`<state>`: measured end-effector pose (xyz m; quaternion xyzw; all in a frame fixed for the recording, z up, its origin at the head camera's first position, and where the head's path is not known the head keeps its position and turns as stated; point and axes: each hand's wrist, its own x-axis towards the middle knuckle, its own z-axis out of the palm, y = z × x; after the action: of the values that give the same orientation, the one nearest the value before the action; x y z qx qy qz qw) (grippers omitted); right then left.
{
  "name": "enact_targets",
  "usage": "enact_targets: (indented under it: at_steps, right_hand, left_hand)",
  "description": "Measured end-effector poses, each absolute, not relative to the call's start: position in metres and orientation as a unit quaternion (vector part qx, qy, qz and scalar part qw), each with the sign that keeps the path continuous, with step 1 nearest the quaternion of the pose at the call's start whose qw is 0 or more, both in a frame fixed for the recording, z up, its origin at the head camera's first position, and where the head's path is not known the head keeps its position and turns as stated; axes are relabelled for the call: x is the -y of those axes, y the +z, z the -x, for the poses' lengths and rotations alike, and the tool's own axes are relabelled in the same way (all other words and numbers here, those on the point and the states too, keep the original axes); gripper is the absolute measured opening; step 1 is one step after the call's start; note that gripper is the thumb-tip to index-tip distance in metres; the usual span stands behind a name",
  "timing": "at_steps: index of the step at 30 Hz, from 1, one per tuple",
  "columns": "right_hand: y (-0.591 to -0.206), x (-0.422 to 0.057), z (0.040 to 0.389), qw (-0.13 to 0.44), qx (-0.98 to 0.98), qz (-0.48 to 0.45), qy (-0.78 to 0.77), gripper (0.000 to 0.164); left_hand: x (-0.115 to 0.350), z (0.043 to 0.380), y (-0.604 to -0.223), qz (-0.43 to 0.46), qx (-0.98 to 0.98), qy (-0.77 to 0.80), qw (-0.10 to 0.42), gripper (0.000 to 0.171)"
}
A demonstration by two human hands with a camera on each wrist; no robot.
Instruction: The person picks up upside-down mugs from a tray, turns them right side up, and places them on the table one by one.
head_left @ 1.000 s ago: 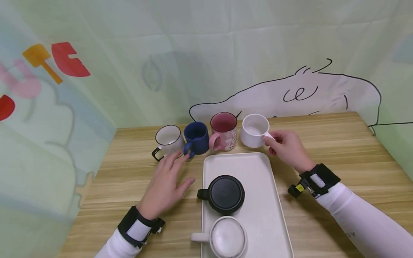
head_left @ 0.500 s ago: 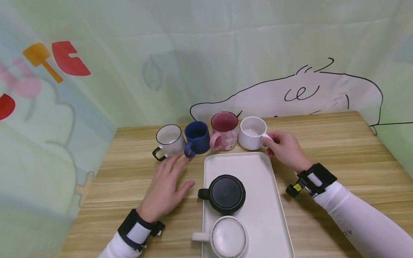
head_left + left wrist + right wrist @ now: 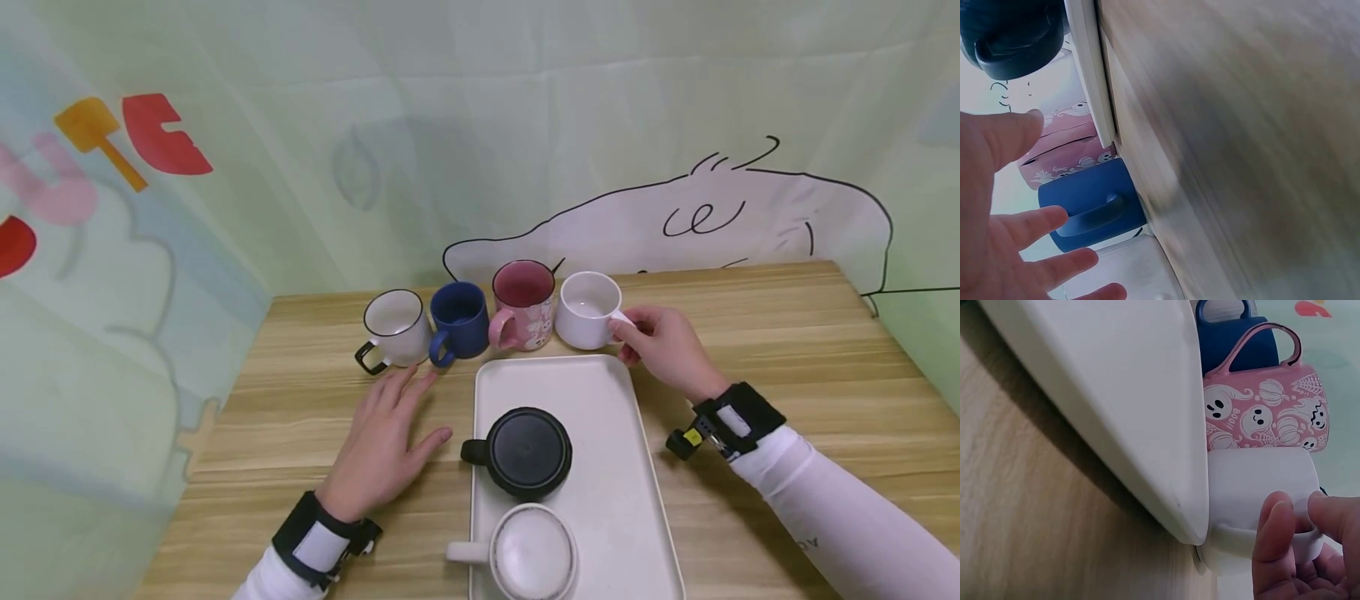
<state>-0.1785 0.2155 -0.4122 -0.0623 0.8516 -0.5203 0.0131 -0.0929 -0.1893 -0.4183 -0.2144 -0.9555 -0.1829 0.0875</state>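
My right hand (image 3: 671,350) pinches the handle of a white mug (image 3: 587,312), which stands upright at the right end of a row along the back of the table. Left of it come a pink mug (image 3: 1266,412) with ghost and pumpkin drawings, a blue mug (image 3: 460,321) and a white mug with a black rim (image 3: 395,327). The fingers of my left hand (image 3: 378,446) are spread just in front of the blue and black-rimmed mugs, holding nothing. In the left wrist view its fingers overlap the blue mug's handle (image 3: 1094,215).
A cream tray (image 3: 611,467) lies in front of the row. On it, upside down, are a black mug (image 3: 529,452) and a white mug (image 3: 532,552), both handles pointing left over the tray's edge. A printed curtain (image 3: 465,150) hangs behind the wooden table (image 3: 795,350).
The held white mug has shifted slightly left and toward me, up beside the pink mug. My left hand has drawn back a little from the mugs.
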Motion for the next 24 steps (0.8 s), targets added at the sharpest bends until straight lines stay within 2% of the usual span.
enact_targets:
  at_steps: [6,13,19,24]
  right_hand:
    - [-0.412,-0.218,0.175,0.007,-0.857,0.067,-0.511,0.026]
    - [-0.407,-0.222,0.168,0.001,-0.866,0.062,-0.496,0.038]
    - [-0.401,-0.228,0.158,-0.05,-0.897,0.089,-0.43,0.044]
    - [-0.396,-0.23,0.147,-0.099,-0.901,0.129,-0.402,0.041]
  left_hand:
    - [0.192,0.091,-0.418,0.208,0.958,-0.18,0.078,0.073]
    - [0.193,0.089,-0.419,0.198,0.962,-0.177,0.062,0.071]
    - [0.192,0.089,-0.418,0.194,0.963,-0.177,0.056,0.071]
    - [0.193,0.089,-0.418,0.189,0.965,-0.176,0.048,0.072]
